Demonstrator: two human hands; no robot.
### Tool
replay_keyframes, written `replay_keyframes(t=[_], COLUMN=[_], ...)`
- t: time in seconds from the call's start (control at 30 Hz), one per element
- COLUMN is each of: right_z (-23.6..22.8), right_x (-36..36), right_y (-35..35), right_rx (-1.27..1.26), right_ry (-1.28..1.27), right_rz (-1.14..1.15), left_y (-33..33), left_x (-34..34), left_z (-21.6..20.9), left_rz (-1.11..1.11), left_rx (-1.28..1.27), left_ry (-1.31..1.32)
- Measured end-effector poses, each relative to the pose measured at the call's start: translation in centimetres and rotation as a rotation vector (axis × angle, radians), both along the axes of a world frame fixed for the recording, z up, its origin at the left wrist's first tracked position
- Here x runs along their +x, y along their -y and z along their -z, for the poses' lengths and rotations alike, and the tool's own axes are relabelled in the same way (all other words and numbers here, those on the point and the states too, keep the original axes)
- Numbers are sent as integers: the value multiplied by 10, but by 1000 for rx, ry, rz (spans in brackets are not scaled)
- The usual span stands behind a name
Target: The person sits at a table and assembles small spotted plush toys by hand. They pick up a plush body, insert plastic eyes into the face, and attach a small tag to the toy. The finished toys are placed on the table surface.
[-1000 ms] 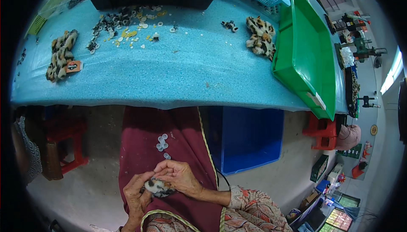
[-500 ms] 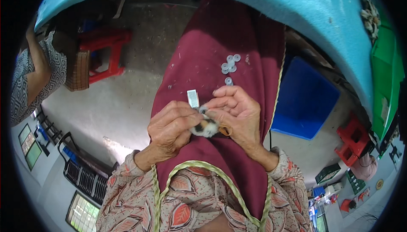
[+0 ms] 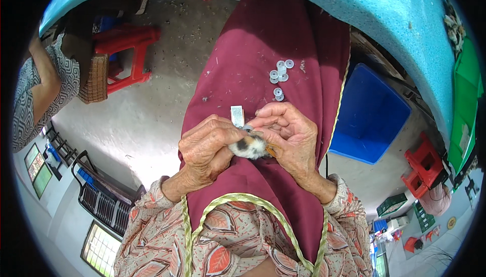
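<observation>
A small fluffy plush piece (image 3: 248,148), white with black and tan patches, is between my hands above my lap. My left hand (image 3: 208,149) is closed, its thumb and fingers pinching the plush from the left. My right hand (image 3: 292,143) pinches its upper right side, fingers curled. A small clear plastic piece (image 3: 247,128) shows at the top, between my fingertips, partly hidden. Beyond it a white label (image 3: 237,115) sticks up. Something orange, like a cord (image 3: 271,150), pokes out beside my right palm. Several clear round plastic discs (image 3: 279,76) lie farther up my dark red apron (image 3: 233,69).
A light blue curved surface (image 3: 324,4) arches across the far side. To the right are a blue bin (image 3: 372,117), a red stool (image 3: 424,168) and a green container (image 3: 467,110). At left, another person (image 3: 45,79) is beside a red stool (image 3: 134,57) and a woven basket (image 3: 94,79).
The plush has turned slightly, showing more white, and less of the orange cord is visible. Both hands stay closed on it. The view has shifted a little.
</observation>
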State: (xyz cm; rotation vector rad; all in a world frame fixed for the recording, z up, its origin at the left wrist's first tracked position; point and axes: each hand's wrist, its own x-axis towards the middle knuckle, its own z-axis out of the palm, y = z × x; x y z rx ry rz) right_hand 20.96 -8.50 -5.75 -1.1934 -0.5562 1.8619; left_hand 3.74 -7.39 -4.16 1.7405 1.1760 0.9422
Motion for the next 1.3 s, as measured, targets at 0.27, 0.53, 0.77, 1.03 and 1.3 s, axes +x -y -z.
replay_keyframes(t=[0.27, 0.53, 0.77, 1.03, 1.3], right_z=[7, 4, 6, 6, 5], right_x=[3, 25, 26, 18, 14], right_y=[-7, -12, -7, 2, 1], right_rx=[19, 68, 386, 423, 227], right_ry=[-123, 75, 187, 537, 365], right_rz=[6, -49, -153, -230, -209], left_y=[4, 8, -1, -5, -3], left_x=[-8, -8, -31, -33, 16], left_z=[25, 36, 47, 49, 4], left_rz=[12, 44, 114, 300, 22], left_rx=[-382, -479, -708, -542, -224], left_ry=[82, 64, -131, -80, -226])
